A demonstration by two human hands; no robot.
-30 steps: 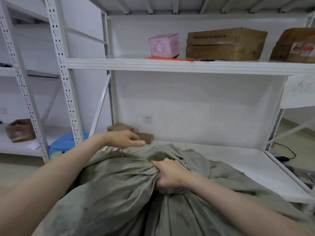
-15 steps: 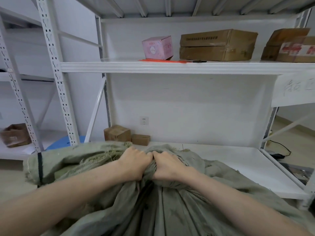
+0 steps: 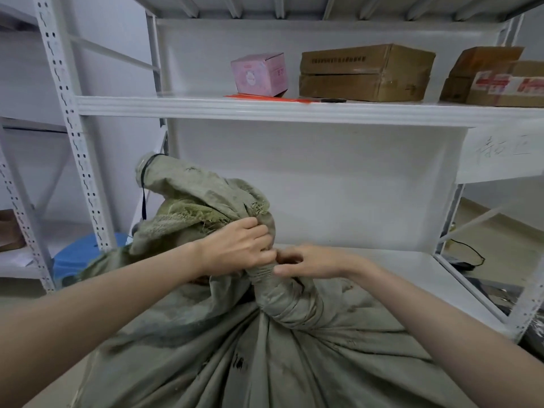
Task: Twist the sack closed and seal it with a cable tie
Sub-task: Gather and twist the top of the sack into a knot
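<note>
Head view, first voice: Your sack (image 3: 206,348) stands right below you. Its grey-green cloth fills the bottom of the picture, in front of the lower shelf board (image 3: 397,269).

Second voice: Its neck (image 3: 273,293) is wound into a tight rope that tilts up toward your hands. Your left hand (image 3: 238,245) has its fingers curled round the cloth just above that twist.

First voice: Above your grip, the loose mouth (image 3: 191,195) flops up and to the left. It is frayed along the edge, and a black cord (image 3: 143,198) hangs from its hem.

Second voice: Your right hand (image 3: 312,260) is just beside the left one, with the thumb laid against the neck and the fingers bent. Whether they clasp the cloth, I cannot tell.

First voice: Look up at the upper shelf (image 3: 176,108). Thin orange strips (image 3: 265,97) lie at its front edge, well apart from your hands. I cannot tell if they are cable ties.

Second voice: They lie just in front of a pink box (image 3: 259,73), and a brown carton (image 3: 365,73) sits to its right. Low on your left, something blue (image 3: 79,254) shows behind the sack.
</note>
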